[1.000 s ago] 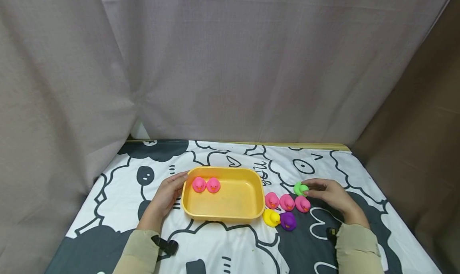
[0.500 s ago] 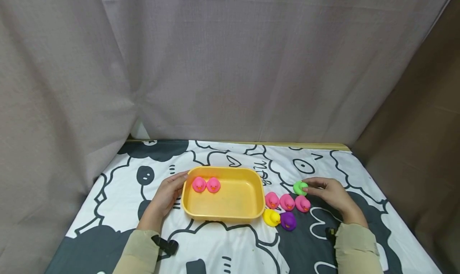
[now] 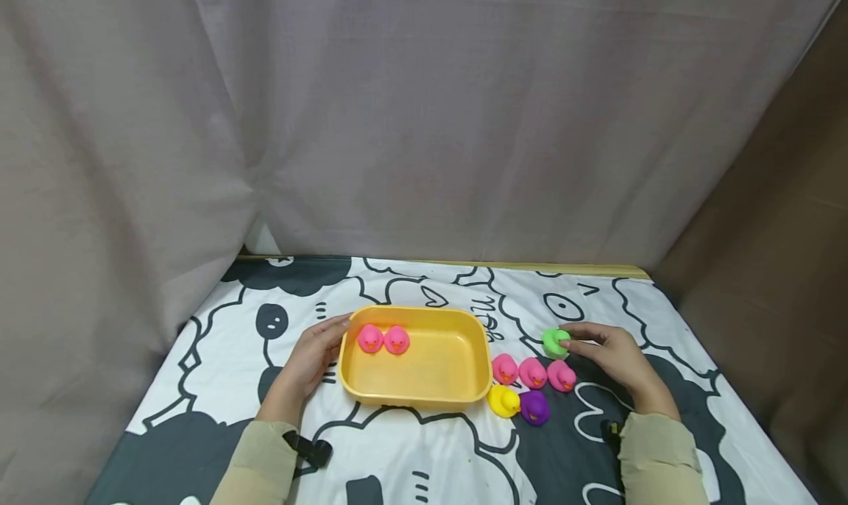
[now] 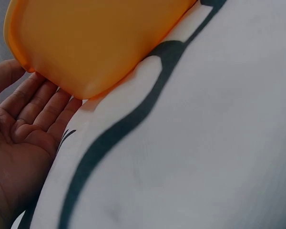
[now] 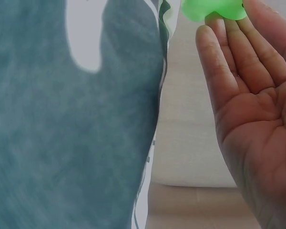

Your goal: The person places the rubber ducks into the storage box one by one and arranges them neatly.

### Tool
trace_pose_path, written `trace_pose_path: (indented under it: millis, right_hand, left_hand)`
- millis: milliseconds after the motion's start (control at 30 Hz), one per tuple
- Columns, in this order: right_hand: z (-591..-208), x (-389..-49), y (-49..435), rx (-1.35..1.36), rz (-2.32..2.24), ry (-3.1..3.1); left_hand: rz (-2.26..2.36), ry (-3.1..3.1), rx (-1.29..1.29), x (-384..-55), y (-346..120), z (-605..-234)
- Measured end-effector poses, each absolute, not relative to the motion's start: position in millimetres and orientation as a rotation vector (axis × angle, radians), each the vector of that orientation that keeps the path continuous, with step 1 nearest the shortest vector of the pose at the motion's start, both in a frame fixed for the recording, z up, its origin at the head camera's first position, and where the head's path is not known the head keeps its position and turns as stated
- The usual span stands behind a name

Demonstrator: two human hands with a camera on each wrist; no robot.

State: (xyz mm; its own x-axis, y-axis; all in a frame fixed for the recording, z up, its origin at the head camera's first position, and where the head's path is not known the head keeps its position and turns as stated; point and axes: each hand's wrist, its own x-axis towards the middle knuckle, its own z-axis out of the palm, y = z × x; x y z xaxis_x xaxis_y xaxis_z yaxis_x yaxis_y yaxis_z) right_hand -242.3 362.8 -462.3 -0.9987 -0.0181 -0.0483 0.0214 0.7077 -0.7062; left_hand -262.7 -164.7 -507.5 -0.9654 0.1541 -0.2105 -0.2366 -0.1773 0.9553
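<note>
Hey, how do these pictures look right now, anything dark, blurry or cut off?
Head view: the yellow tray reads clearly, while the curtain on the right falls into shade; left wrist view: dim, the left hand darker than the pale cloth; right wrist view: cloth looks soft, green duck bright but cropped at the top.

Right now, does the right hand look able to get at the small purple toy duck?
Probably yes, once the right hand releases the green toy duck it pinches; the purple duck looks unblocked from the right.
</note>
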Motion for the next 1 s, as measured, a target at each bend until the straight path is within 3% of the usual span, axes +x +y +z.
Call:
trace_pose_path:
  millis: [433,1000]
  right_hand:
    - [-456.1,-240.8,360.0,0.035,-1.245,2.863]
    - [-448.6,-251.8,336.3,-0.124,-1.242,2.909]
  left_hand:
    - [2.233,1.823,-0.109,-265.0,-161.5,-514.2]
    - [2.229,1.849,-0.123,-262.5,-163.5,-507.3]
